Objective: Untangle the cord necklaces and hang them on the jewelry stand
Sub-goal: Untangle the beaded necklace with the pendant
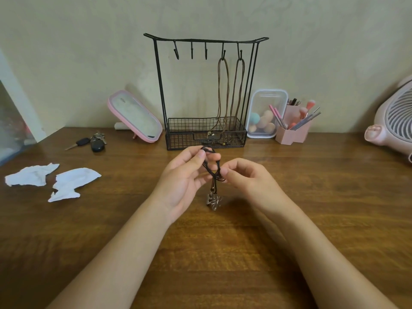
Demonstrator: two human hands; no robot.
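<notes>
Tangled black cord necklaces (213, 170) sit at frame centre, held up between both my hands above the brown wooden bench (200, 253). The bundle's long axis runs near vertical in the frame: looped cords at the top, metal pendants (214, 200) dangling at the bottom; I cannot tell whether they touch the bench. My left hand (184, 176), on the bundle's left, pinches the upper loop between thumb and curled fingers. My right hand (252, 179), on its right, pinches the cords lower down, about where the strands cross; its other fingers are loosely curled. Both hands are equally near the knot. The black wire jewelry stand (182, 139) is straight beyond the hands, upper centre of frame. Two brown cord necklaces (223, 90) hang from its two right-hand hooks, and three hooks (191, 52) toward the left of the bar are bare. Judgement: the strands need parting sideways first, and the left hand is nearer the bare hooks.
</notes>
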